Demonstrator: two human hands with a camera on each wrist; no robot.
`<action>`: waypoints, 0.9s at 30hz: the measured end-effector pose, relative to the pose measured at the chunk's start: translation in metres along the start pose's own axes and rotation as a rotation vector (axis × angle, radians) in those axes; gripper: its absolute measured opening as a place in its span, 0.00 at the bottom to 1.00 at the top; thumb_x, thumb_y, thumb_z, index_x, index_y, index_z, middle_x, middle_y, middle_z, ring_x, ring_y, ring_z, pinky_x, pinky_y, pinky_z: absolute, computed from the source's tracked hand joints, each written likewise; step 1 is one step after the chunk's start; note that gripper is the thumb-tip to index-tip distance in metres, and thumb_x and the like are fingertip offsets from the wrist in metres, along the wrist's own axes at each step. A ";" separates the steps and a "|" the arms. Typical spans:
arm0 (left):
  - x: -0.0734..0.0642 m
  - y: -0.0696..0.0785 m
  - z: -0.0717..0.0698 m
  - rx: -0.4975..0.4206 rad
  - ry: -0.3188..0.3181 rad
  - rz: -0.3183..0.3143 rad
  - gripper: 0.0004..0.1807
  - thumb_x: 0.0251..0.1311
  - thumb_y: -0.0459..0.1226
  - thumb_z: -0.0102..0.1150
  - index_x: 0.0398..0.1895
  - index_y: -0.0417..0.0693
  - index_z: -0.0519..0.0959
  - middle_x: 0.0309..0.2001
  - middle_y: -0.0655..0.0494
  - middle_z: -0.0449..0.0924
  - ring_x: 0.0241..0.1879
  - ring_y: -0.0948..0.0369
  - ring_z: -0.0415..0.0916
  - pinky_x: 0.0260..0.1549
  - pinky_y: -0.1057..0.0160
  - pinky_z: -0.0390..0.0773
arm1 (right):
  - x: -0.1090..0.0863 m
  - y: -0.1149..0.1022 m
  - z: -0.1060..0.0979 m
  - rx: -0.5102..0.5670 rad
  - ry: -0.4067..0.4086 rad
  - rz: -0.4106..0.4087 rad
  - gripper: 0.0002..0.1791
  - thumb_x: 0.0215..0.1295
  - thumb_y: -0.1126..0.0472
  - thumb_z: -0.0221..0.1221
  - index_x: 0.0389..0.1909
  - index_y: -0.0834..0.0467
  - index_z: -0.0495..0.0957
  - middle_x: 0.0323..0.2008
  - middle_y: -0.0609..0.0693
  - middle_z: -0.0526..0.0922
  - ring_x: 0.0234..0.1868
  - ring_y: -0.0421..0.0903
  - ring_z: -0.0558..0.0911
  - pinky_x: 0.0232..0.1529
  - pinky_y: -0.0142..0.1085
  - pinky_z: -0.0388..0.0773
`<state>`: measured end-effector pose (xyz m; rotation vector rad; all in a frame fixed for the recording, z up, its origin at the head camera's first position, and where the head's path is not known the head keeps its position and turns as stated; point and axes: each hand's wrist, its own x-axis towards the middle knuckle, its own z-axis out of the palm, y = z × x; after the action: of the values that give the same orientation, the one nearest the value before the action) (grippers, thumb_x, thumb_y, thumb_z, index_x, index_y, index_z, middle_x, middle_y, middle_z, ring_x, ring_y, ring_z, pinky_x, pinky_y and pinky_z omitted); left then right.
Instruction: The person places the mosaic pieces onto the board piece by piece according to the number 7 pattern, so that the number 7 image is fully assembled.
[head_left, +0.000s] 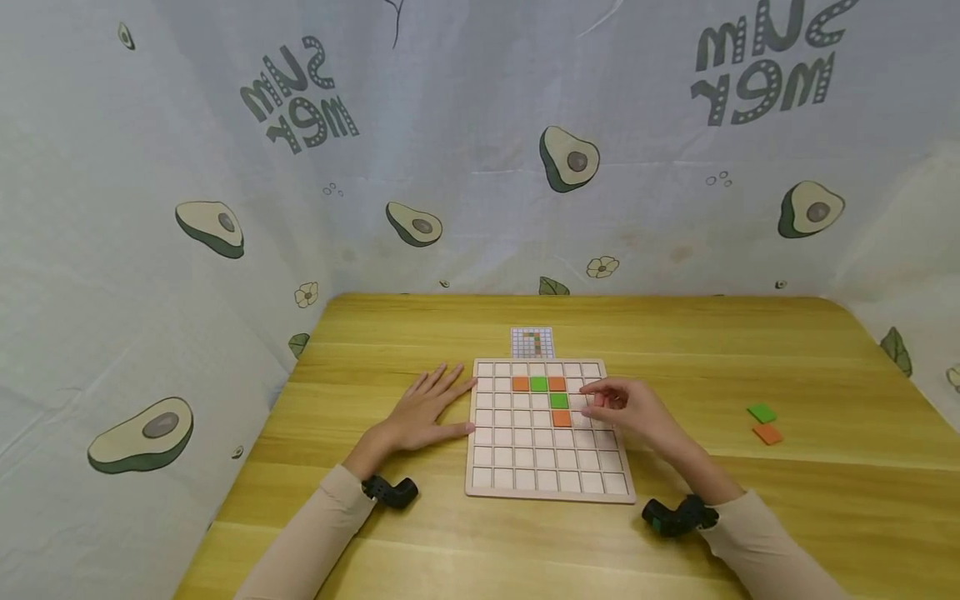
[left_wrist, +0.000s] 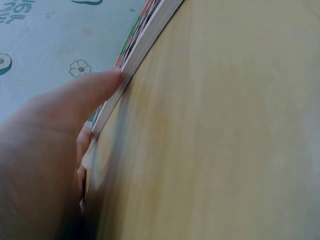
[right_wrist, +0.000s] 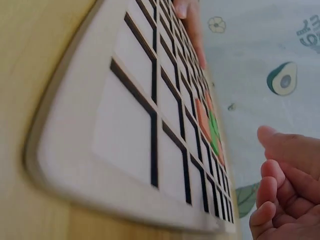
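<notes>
A light wooden grid board [head_left: 525, 457] lies on the table, with several orange and green square tiles [head_left: 558, 401] set in its upper cells. My left hand [head_left: 420, 421] rests flat on the table with spread fingers; its thumb [left_wrist: 95, 90] touches the board's left side edge. Over the right part of the board hovers my right hand [head_left: 633, 408], its index finger and thumb apart beside the tiles. In the right wrist view the fingers [right_wrist: 270, 185] are loosely bent and I see nothing between them.
A small printed card [head_left: 532, 342] with a coloured grid pattern lies just behind the board. To the right are a loose green tile [head_left: 762, 413] and a loose orange tile [head_left: 767, 434] on the wooden table [head_left: 840, 500]. A white avocado-print cloth [head_left: 487, 150] hangs behind.
</notes>
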<state>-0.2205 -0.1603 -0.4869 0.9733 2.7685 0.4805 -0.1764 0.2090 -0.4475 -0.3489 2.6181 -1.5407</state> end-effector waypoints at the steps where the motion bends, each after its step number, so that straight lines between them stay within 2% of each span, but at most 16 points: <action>1: 0.000 0.000 0.000 0.001 0.004 0.003 0.45 0.66 0.69 0.41 0.81 0.66 0.46 0.81 0.55 0.36 0.78 0.52 0.29 0.73 0.47 0.31 | -0.001 0.000 -0.004 0.007 0.010 -0.002 0.17 0.61 0.67 0.69 0.48 0.72 0.82 0.28 0.53 0.76 0.28 0.43 0.72 0.27 0.29 0.70; 6: 0.000 0.000 0.001 0.003 0.014 0.007 0.45 0.66 0.69 0.40 0.81 0.65 0.46 0.81 0.55 0.37 0.78 0.52 0.29 0.73 0.47 0.32 | -0.011 0.002 -0.022 -0.013 0.064 -0.007 0.19 0.62 0.65 0.68 0.50 0.72 0.81 0.30 0.54 0.77 0.28 0.43 0.72 0.25 0.30 0.71; 15: -0.002 0.000 0.000 -0.003 0.015 0.009 0.44 0.67 0.68 0.43 0.81 0.65 0.47 0.81 0.54 0.37 0.78 0.52 0.30 0.73 0.45 0.33 | -0.030 0.015 -0.056 -0.072 0.170 0.041 0.22 0.66 0.59 0.67 0.54 0.71 0.79 0.33 0.53 0.76 0.30 0.43 0.72 0.26 0.32 0.71; 21: -0.003 0.001 -0.001 -0.005 0.014 0.009 0.44 0.67 0.68 0.43 0.81 0.64 0.47 0.81 0.54 0.37 0.78 0.51 0.30 0.73 0.45 0.33 | -0.046 0.025 -0.078 -0.103 0.245 0.054 0.24 0.67 0.57 0.65 0.55 0.72 0.78 0.32 0.48 0.78 0.31 0.44 0.76 0.28 0.32 0.75; 27: -0.002 0.001 -0.001 -0.005 0.006 0.007 0.45 0.67 0.68 0.43 0.81 0.65 0.46 0.81 0.54 0.37 0.78 0.51 0.30 0.73 0.46 0.32 | -0.064 0.035 -0.100 -0.117 0.308 0.091 0.24 0.67 0.55 0.66 0.54 0.70 0.79 0.32 0.42 0.79 0.33 0.41 0.78 0.31 0.28 0.75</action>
<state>-0.2187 -0.1610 -0.4857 0.9830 2.7685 0.4927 -0.1385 0.3258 -0.4321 0.0031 2.9152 -1.5228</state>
